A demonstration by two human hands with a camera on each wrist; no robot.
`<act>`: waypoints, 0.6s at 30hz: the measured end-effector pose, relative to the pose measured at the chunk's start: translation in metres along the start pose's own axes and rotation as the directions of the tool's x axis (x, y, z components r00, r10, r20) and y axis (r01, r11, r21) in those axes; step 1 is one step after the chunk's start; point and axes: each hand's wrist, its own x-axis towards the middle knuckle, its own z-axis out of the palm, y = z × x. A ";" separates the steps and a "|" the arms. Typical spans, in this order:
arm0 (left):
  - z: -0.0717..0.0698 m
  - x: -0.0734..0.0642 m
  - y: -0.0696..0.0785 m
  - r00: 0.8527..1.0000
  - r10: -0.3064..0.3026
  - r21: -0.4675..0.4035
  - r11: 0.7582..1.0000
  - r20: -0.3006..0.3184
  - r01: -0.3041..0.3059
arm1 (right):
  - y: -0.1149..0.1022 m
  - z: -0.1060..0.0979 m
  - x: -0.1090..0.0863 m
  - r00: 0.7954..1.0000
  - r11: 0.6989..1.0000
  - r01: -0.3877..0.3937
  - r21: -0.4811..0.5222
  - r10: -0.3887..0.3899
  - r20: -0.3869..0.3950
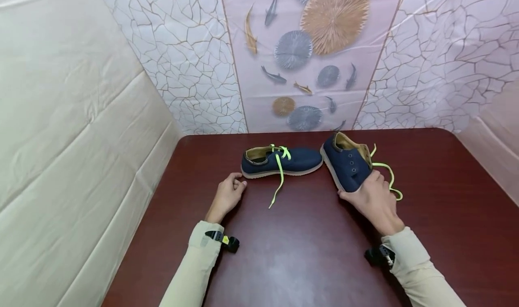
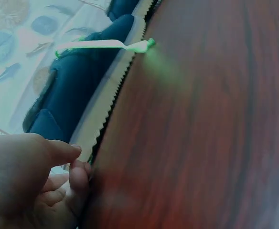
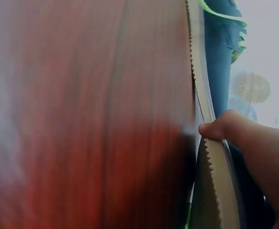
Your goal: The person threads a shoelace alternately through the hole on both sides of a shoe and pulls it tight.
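Note:
Two navy shoes with pale soles are at the table's far side. The left shoe (image 1: 302, 160) lies sideways, heel left, its neon-yellow lace (image 1: 279, 174) trailing over the sole onto the table. At its heel is my left hand (image 1: 228, 194), fingers loosely bent; in the left wrist view, thumb and fingertips (image 2: 80, 174) are beside the sole's end. My right hand (image 1: 375, 199) grips the right shoe (image 1: 342, 165) by its toe, thumb on the sole edge (image 3: 216, 162). That shoe stands angled and tilted, its heel close to the other shoe's toe.
A dark red wooden table (image 1: 284, 244) with rounded far corners carries both shoes. A loose yellow lace (image 1: 390, 174) hangs off the right shoe's far side. Behind stands a patterned wall covering (image 1: 194, 64); a cream fabric panel (image 1: 81, 140) borders the left.

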 end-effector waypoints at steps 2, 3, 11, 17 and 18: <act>0.004 -0.004 -0.003 1.000 0.005 -0.017 1.000 -0.016 -0.005 | 0.002 0.000 -0.004 0.999 1.000 -0.022 0.016 0.022 0.029; 0.006 -0.005 -0.004 1.000 0.009 -0.035 0.999 -0.024 -0.009 | 0.004 -0.001 -0.005 0.999 0.999 -0.034 0.022 0.033 0.037; 0.003 -0.015 0.004 0.999 0.042 -0.055 0.998 -0.010 -0.042 | 0.008 -0.019 -0.016 0.993 0.995 -0.081 0.066 0.075 0.092; 0.004 -0.022 -0.003 0.996 0.080 -0.021 0.997 -0.031 -0.081 | 0.007 -0.029 -0.028 0.997 0.996 -0.049 0.077 0.044 0.064; 0.004 -0.023 -0.005 0.996 0.083 -0.022 0.996 -0.035 -0.084 | 0.006 -0.030 -0.030 0.997 0.996 -0.038 0.079 0.032 0.068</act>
